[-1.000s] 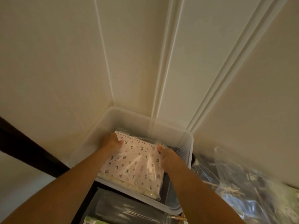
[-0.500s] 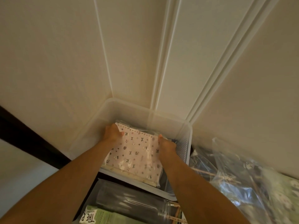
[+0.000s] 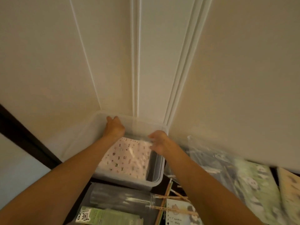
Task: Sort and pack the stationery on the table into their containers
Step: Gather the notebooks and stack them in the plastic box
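Note:
A pink spiral notebook (image 3: 128, 159) with small printed motifs, in a clear wrapper, lies flat inside the translucent plastic bin (image 3: 155, 184) against the wall. My left hand (image 3: 114, 127) is lifted off the notebook, up by the bin's far wall, holding nothing. Over the notebook's far right corner hovers my right hand (image 3: 159, 142), motion-blurred, with relaxed fingers that grip nothing.
In front of the bin lie a clear cylindrical container (image 3: 120, 197), a green box (image 3: 105, 216), several wooden pencils (image 3: 170, 198) and a small panda notepad (image 3: 180, 213). Plastic-wrapped panda notebooks (image 3: 253, 184) sit to the right. The white wall stands directly behind the bin.
Both hands held the notebook's sides while lowering it into the bin; now they have let go and lifted away, the left moving toward the far wall. The notebook rests in the bin.

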Demonstrator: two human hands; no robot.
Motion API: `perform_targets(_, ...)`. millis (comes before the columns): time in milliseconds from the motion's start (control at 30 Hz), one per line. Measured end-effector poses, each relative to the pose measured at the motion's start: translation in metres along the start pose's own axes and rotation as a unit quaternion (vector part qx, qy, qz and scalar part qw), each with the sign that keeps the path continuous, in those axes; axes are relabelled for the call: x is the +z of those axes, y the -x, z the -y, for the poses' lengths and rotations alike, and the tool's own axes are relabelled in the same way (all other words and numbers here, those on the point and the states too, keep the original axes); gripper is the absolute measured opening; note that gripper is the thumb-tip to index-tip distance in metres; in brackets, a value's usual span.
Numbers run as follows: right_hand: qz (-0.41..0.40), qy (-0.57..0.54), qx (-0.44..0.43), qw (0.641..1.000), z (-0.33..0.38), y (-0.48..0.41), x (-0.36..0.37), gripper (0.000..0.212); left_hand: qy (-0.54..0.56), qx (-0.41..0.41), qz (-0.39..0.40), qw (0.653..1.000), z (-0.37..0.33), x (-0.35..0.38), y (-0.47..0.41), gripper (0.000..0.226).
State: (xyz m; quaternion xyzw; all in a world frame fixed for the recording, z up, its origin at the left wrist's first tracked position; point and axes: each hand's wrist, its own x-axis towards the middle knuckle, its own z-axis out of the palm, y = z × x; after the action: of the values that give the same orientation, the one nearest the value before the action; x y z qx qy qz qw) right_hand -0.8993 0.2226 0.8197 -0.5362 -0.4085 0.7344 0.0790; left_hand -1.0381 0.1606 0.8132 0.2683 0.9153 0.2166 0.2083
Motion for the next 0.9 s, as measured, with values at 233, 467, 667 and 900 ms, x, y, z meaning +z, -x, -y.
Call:
perform_targets(233, -0.03, -0.114, -0.137, 0.983, 0.002, 0.072, -0.1, 0.025, 0.127, 0.11, -0.05, 0.985, -0.084, 0.001, 0.09, 0.039)
perform_targets(467, -0.293, -0.088, -0.142, 0.942, -0.073, 0.115, -0.239, 0.014, 0.064, 0.263, 0.045, 0.962, -0.134, 0.095, 0.207, 0.039)
perform_targets(667, -0.29, -0.037, -0.105, 0.951, -0.153, 0.106, -0.297, 0.047, -0.262, 0.406, 0.118, 0.868, -0.104, 0.192, 0.234, 0.074)
perform_targets(900, -0.244, -0.015, -0.199, 0.949, -0.177, 0.077, -0.312, 0.011, -0.408, 0.477, -0.05, 0.777, -0.088, 0.259, 0.241, 0.072)
